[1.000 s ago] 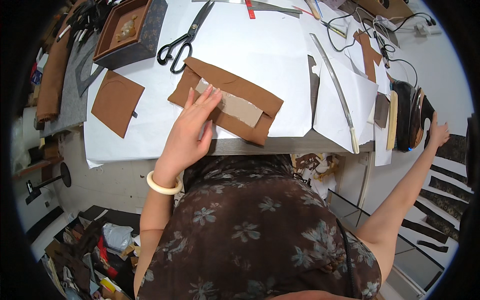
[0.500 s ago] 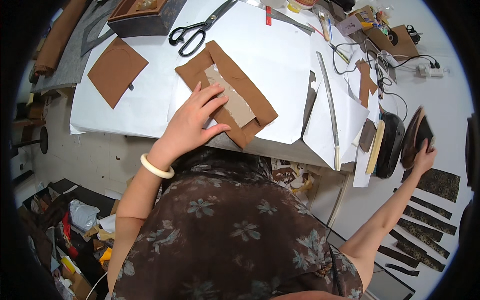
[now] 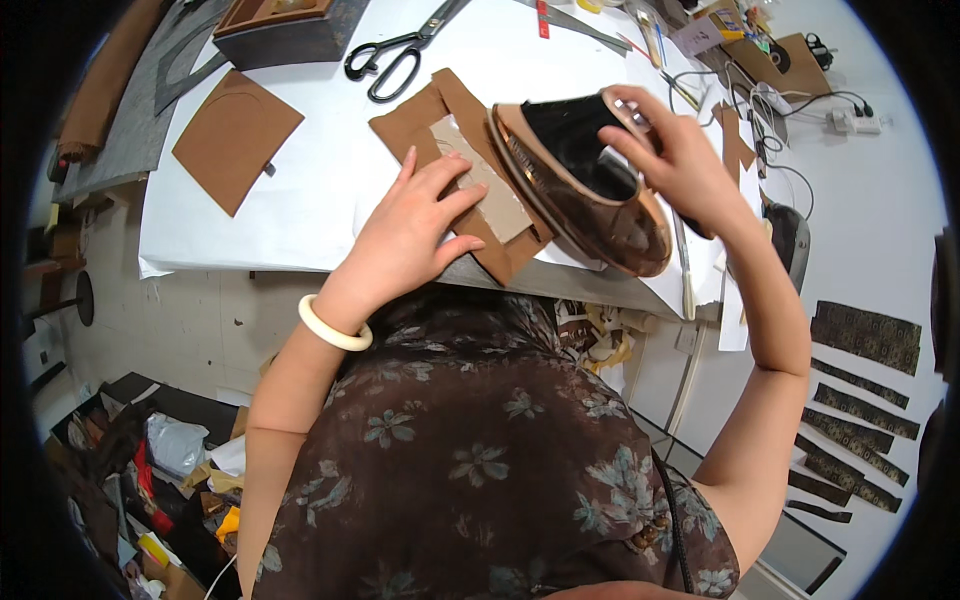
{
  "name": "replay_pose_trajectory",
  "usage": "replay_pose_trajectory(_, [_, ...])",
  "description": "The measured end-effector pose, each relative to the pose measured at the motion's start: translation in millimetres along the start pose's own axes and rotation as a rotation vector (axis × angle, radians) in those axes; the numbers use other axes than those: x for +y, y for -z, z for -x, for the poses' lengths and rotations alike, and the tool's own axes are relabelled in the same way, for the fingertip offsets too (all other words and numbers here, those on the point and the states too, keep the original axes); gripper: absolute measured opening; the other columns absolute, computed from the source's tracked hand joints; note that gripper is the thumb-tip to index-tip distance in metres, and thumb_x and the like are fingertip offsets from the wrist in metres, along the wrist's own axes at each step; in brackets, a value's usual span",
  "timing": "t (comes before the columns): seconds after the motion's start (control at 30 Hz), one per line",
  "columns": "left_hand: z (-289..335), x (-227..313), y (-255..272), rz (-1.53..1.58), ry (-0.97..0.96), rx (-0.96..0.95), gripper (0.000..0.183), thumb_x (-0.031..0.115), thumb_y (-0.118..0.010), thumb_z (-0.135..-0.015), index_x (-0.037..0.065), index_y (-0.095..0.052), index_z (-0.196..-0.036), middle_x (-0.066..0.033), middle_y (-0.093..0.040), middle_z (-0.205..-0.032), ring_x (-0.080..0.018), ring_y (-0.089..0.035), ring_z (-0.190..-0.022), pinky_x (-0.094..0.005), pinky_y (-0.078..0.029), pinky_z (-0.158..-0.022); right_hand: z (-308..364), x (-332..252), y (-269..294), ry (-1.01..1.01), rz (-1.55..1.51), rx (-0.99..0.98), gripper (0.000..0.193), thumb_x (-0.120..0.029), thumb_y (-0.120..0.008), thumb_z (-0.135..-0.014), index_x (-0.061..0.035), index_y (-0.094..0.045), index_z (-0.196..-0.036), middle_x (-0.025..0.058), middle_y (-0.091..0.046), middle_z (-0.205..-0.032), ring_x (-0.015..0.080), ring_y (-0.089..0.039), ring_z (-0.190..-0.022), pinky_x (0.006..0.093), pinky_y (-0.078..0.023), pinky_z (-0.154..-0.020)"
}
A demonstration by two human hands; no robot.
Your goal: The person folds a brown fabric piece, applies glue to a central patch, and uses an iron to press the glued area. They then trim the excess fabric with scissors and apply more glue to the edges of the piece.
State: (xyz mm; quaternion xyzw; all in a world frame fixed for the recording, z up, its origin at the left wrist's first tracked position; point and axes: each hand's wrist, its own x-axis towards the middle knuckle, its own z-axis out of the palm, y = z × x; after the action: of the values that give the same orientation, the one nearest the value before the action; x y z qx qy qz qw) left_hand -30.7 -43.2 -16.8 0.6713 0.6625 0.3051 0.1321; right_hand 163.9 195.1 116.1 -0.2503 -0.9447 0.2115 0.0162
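Pressing flat, fingers spread, the left hand point(image 3: 405, 235) holds down a brown fabric piece point(image 3: 455, 175) with a pale card point(image 3: 490, 190) on it, near the table's point(image 3: 300, 220) front edge. Her right hand point(image 3: 675, 165) grips an iron point(image 3: 580, 185) tilted just above the fabric. Scissors point(image 3: 395, 55) lie beyond.

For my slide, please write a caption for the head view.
Right hand holds an iron above brown fabric that the left hand presses flat.

The iron point(image 3: 585, 185) hides part of the brown fabric piece point(image 3: 450, 140) beneath it.
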Motion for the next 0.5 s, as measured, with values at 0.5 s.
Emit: replay_pose_trajectory(0.5, [2,-7,-4,0.092,-0.013,0.027,0.061,0.022,-0.085,-0.084,0.007,-0.062,-0.138,-0.0172,-0.056,-0.149,-0.0354,-0.05,-0.145,-0.0617,-0.027,-0.127,-11,-26,-18,0.005,0.003,-0.08,0.043,-0.033,-0.067,-0.104,-0.0051,-0.057,-0.135,0.0207,-0.069,-0.072,0.0333,-0.068,-0.061,0.0416,-0.052,-0.062])
